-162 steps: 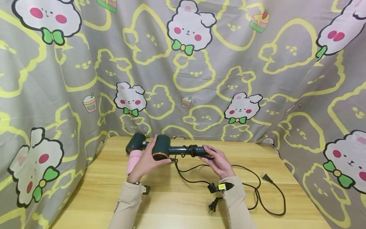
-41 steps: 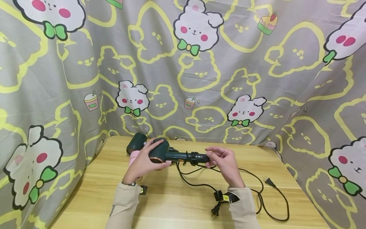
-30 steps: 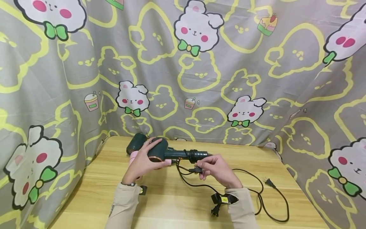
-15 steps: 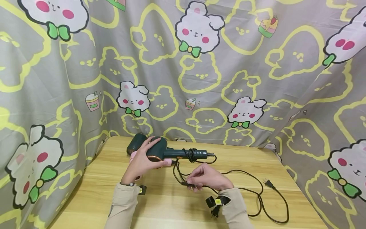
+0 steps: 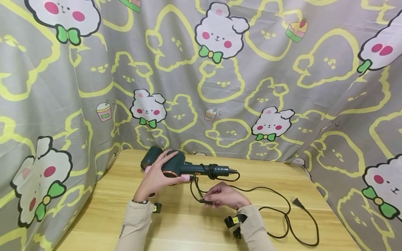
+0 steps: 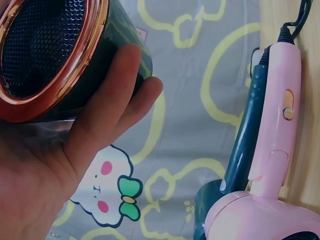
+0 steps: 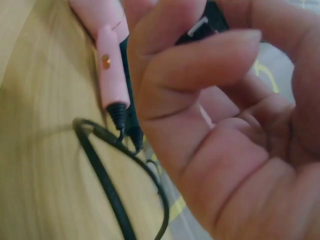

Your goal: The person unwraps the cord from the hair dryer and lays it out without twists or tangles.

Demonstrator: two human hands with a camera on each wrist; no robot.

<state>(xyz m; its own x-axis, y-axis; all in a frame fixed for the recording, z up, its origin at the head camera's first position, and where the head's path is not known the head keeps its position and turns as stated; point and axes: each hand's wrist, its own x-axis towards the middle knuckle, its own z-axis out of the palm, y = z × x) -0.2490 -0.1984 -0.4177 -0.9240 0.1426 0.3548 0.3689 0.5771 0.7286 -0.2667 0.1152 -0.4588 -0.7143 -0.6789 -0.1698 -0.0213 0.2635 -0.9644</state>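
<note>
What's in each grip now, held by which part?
Left grip: the cord-wrapped dark green hair dryer, by its barrel-shaped head, not the handle. Right grip: a black plug, pinched; exact spot on it hidden.

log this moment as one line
left hand: holds green hair dryer | right hand: pinches black plug | cord: wound round dryer handle

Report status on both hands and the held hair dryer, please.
Left hand holds green hair dryer, cord coiled round its handle. Right hand pinches black plug. Pink hair dryer and second green dryer close by.
</note>
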